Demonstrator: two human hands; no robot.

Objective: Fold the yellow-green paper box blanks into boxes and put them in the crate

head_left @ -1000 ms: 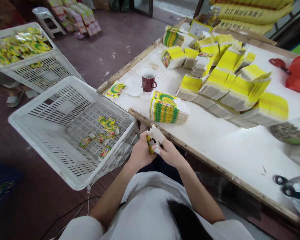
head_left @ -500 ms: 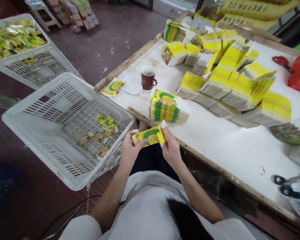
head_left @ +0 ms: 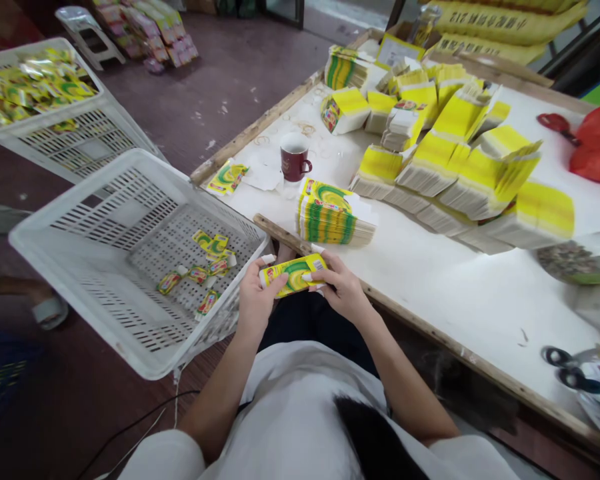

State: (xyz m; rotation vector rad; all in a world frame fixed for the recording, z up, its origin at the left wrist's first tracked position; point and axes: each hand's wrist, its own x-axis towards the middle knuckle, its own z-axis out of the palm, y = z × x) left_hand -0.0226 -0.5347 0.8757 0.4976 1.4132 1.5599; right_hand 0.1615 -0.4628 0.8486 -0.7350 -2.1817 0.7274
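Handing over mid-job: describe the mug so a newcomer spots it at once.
Find the white table. Past the held packet and the striped packet stack, near the table's left edge, stands the mug. It alone is dark red, round, with a handle.

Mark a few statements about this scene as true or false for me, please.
1. The left hand and right hand both hold one packet. True.
2. The near basket has a few packets lying in it. True.
3. The mug lies in that basket. False: it stands upright on the table.
4. The striped stack is gripped in the right hand. False: it rests on the table, just beyond both hands.
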